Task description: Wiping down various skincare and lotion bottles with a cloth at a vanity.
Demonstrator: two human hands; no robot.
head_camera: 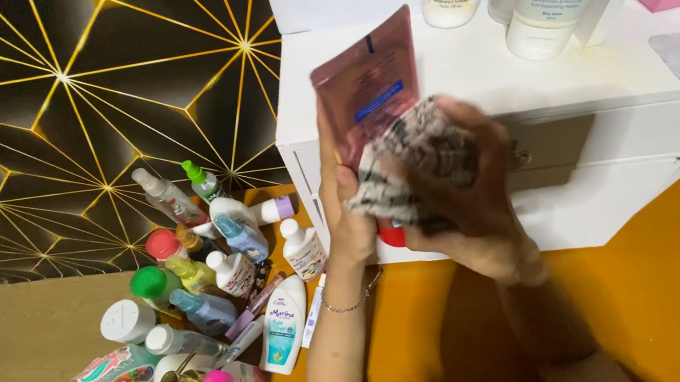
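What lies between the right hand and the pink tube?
A checkered cloth: the right hand presses it against the pink tube, which the left hand grips directly near its red cap end.

Left hand (346,208): raised upright, palm toward the right hand, fingers closed in a grip, thumb side toward the camera.
Left wrist: straight, a thin bracelet just below the hand.
Left forearm: bare, rising from the lower edge of the view.
Right hand (462,197): back toward the camera, fingers curled and clenched, just beside the left fingers; blurred.
Right forearm: bare, coming up from below.
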